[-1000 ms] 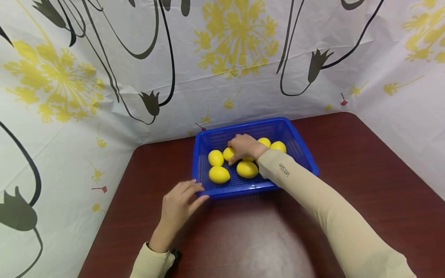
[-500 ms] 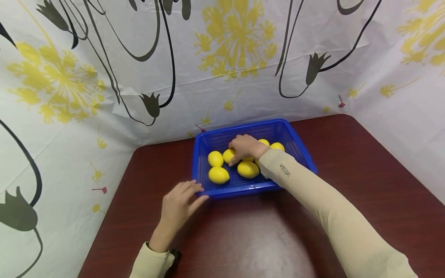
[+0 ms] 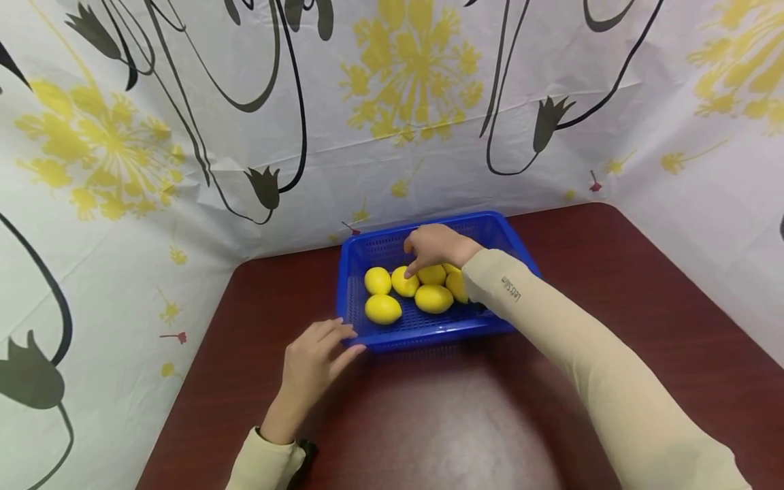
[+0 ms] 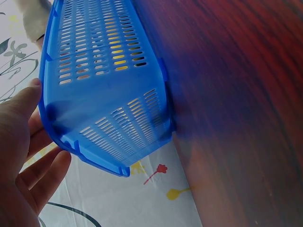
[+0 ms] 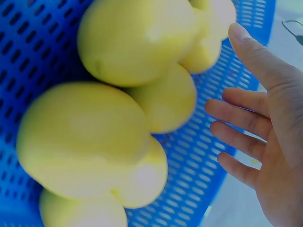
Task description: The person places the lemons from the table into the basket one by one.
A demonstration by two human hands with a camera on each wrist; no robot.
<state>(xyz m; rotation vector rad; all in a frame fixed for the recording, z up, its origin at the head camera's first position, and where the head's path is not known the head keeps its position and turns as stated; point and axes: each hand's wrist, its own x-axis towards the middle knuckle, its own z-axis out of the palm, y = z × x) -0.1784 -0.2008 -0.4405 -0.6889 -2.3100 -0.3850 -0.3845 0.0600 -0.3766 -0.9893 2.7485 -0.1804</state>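
Several yellow lemons (image 3: 433, 299) lie in a blue plastic basket (image 3: 422, 333) on the table. In the head view my right hand (image 3: 437, 245) is over the lemons, its thumb tip overlapping the edge of one lemon (image 3: 404, 281). The right wrist view shows the right hand (image 5: 270, 127) with fingers spread, nothing in its palm, apart from the nearest lemons (image 5: 85, 139). My left hand (image 3: 315, 361) touches the basket's near left corner. In the left wrist view, its thumb rests at the rim (image 4: 45, 94) and the relaxed fingers are beside the corner. Right forearm and hand hide part of the basket.
The basket stands on a dark red-brown table (image 3: 288, 286), near its back edge. White patterned sheeting (image 3: 214, 136) hangs behind the table and at both sides. A dark object (image 3: 303, 456) shows partly beside the left cuff.
My right hand has risen from among the lemons and moved slightly back, uncovering more of them. The left hand stays at the basket's corner. The head view has shifted a little.
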